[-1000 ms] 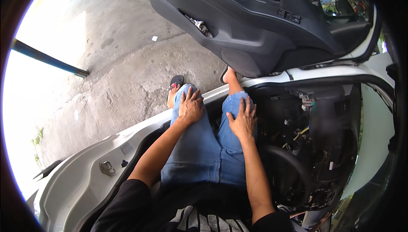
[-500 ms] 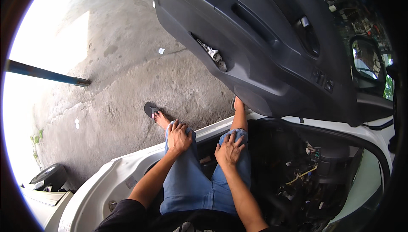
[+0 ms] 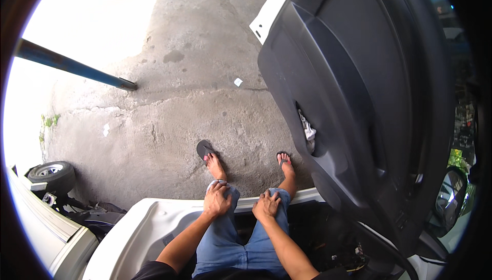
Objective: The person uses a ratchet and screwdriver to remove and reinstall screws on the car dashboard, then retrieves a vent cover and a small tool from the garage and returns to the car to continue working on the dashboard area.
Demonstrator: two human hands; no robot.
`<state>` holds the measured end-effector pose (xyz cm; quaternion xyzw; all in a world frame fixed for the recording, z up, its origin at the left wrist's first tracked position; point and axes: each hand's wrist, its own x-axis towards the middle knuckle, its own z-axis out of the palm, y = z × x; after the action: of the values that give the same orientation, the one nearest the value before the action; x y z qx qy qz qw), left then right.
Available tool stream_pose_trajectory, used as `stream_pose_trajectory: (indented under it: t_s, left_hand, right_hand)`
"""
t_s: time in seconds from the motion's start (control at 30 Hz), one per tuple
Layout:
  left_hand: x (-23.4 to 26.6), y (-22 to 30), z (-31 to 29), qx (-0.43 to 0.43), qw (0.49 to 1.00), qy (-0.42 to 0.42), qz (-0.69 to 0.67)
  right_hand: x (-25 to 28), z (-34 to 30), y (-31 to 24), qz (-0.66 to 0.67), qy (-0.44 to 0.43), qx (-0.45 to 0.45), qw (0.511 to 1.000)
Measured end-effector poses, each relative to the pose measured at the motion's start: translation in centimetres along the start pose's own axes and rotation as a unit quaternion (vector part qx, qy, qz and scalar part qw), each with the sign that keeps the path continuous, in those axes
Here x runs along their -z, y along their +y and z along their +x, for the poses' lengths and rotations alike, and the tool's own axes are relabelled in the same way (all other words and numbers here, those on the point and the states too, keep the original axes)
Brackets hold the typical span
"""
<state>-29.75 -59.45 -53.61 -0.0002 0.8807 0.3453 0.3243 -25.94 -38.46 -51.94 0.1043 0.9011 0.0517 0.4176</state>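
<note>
My left hand (image 3: 218, 201) rests palm down on my left knee, its fingers loosely spread over the blue jeans (image 3: 219, 249). On the other knee lies my right hand (image 3: 266, 206), also holding nothing, its fingers draped over the denim. I am sitting sideways in a white car's doorway, above the white door sill (image 3: 306, 195). Both feet are on the concrete in dark flip-flops (image 3: 204, 148). To my right the car door (image 3: 353, 90) stands wide open, with a crumpled pale cloth (image 3: 308, 130) in its lower pocket.
Bare concrete floor (image 3: 154, 141) stretches ahead, with a scrap of white paper (image 3: 238, 82) on it. A blue post (image 3: 77, 65) rises at the left. Near the lower left are a loose wheel (image 3: 51, 172) and dark parts. Exposed wiring and dim car interior (image 3: 328, 239) lie at my right.
The view has swung to the right, so the door and floor sit differently in the picture. My right foot, earlier mostly hidden by the door, now shows. Both hands stay on my knees.
</note>
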Motion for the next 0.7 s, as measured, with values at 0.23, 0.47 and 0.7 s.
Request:
stream_pose_trajectory:
  t_s: [0.23, 0.47, 0.7]
  left_hand:
    - [1.0, 0.5, -0.5, 0.113, 0.994, -0.009, -0.004]
    - [7.1, -2.6, -3.6, 0.191, 0.973, -0.113, -0.064]
    - [15.5, -12.0, -7.3, 0.282, 0.956, -0.02, -0.084]
  right_hand:
    - [4.7, -0.3, 5.2, 0.175, -0.083, 0.006, 0.981]
    - [13.2, 3.4, 9.0, 0.212, 0.03, 0.002, 0.977]
    - [24.7, 6.2, 3.8, 0.382, -0.039, -0.036, 0.923]
